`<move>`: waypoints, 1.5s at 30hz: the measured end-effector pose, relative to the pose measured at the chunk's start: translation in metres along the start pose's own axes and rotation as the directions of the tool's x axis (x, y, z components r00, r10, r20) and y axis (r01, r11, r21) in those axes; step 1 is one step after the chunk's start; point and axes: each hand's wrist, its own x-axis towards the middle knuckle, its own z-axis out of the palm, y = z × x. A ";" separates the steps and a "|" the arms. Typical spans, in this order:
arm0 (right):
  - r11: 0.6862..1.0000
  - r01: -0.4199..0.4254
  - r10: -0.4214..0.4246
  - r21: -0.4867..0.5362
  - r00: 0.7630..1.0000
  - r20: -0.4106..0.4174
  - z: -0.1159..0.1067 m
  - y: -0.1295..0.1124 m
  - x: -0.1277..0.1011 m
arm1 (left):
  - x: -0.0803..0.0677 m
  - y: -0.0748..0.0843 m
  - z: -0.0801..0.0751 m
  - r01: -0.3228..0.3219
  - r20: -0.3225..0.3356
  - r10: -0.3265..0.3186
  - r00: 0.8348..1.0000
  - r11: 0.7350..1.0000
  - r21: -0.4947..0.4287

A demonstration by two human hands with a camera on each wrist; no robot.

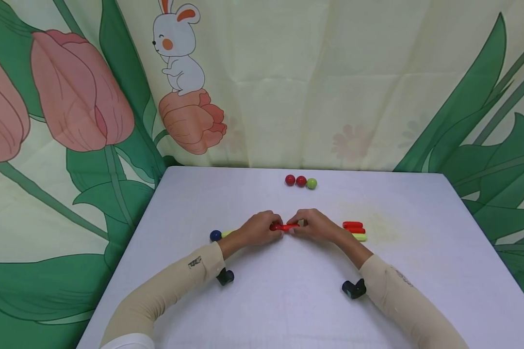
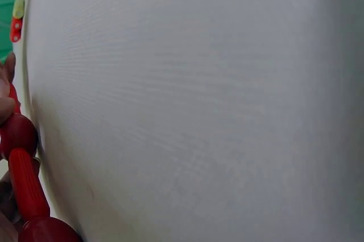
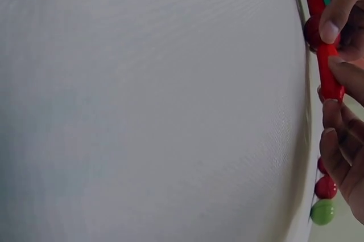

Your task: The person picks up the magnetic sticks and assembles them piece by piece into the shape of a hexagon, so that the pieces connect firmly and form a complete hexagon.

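My left hand (image 1: pixel 258 229) grips a dark red ball (image 3: pixel 314 30), thumb lying over it. My right hand (image 1: pixel 316 225) pinches a bright red rod (image 3: pixel 330 71) whose end meets that ball. In the left wrist view, another red rod (image 2: pixel 28 185) runs from the held ball to a second dark red ball (image 2: pixel 48 232). Beyond the left wrist in the head view, a blue ball (image 1: pixel 216 235) touches a yellow-green rod (image 1: pixel 227 233), partly covered by that hand. Whether these join the red pieces is hidden.
Two red balls (image 1: pixel 295 181) and a green ball (image 1: pixel 312 183) sit in a row near the table's back edge. Right of my right hand lie two red rods (image 1: pixel 352 225) and a yellow-green rod (image 1: pixel 360 237). A printed curtain (image 1: pixel 288 97) hangs behind the white table (image 1: pixel 288 300).
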 end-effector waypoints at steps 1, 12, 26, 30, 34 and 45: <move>1.000 0.000 0.000 -0.004 1.000 0.002 0.000 -0.001 0.001 | 0.000 -0.001 0.000 0.002 -0.005 -0.002 1.000 1.000 0.000; 0.999 -0.049 0.049 -0.015 0.999 -0.012 -0.008 0.003 0.012 | 0.000 -0.005 -0.001 0.067 -0.026 -0.068 0.997 0.997 -0.043; 0.985 -0.175 0.172 0.010 0.955 -0.241 -0.078 0.026 0.032 | -0.002 -0.010 -0.003 0.132 -0.006 -0.134 0.991 0.986 -0.105; 0.977 -0.211 0.197 -0.021 0.942 -0.272 -0.097 0.037 0.039 | -0.002 -0.010 -0.003 0.140 -0.006 -0.141 0.990 0.984 -0.106; 0.959 -0.265 0.239 -0.101 0.947 -0.214 -0.104 0.049 0.047 | -0.002 -0.010 -0.002 0.145 -0.007 -0.147 0.989 0.984 -0.100; 0.938 -0.283 0.262 -0.202 0.957 -0.125 -0.097 0.070 0.061 | -0.002 -0.012 -0.003 0.142 -0.006 -0.143 0.990 0.986 -0.091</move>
